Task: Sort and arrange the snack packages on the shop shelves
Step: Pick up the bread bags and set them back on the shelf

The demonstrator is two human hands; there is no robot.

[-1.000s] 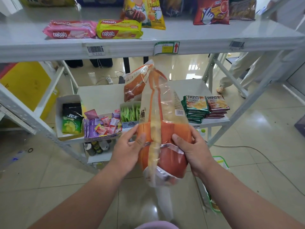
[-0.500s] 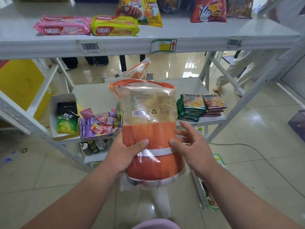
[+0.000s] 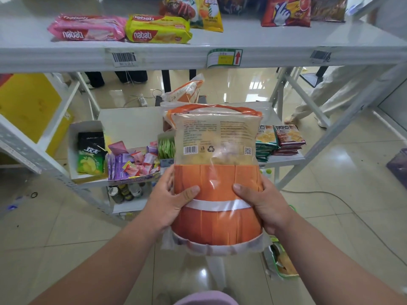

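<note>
In front of the lower shelf [image 3: 136, 124], an orange snack bag [image 3: 217, 179] is standing upright in the air, its printed back with the barcode facing the camera. The left hand [image 3: 169, 205] is gripping its left edge, thumb curled over the front, and the right hand [image 3: 262, 205] is gripping the right edge likewise. Behind it a second orange bag [image 3: 187, 91] is leaning on the lower shelf, near stacked packets [image 3: 279, 139]. Pink [image 3: 88, 28] and yellow wafer packs [image 3: 157, 29] are lying on the upper shelf [image 3: 286, 53].
</note>
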